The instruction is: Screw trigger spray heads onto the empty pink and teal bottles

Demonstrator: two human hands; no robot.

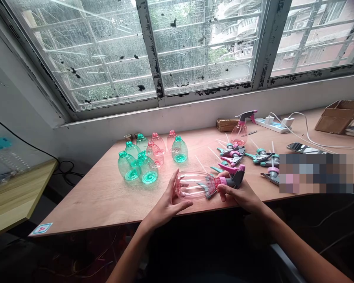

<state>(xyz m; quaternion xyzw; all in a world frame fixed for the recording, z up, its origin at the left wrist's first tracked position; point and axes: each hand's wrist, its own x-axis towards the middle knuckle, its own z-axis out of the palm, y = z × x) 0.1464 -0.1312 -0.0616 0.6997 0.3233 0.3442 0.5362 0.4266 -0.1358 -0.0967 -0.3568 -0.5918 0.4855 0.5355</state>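
Note:
A clear pink spray bottle lies sideways in the air above the front edge of the table. My left hand is wrapped round its base end, thumb below. At the neck, my right hand grips the collar of the black and pink spray head, which sits on the bottle's mouth. Just behind, several loose spray heads with white tubes lie in a pile. More loose spray heads, teal and black, lie to the right of it.
Several green bottles and pink bottles without heads stand at the back left. An assembled pink spray bottle stands near the wall. A power strip, a phone and a cardboard box occupy the right side.

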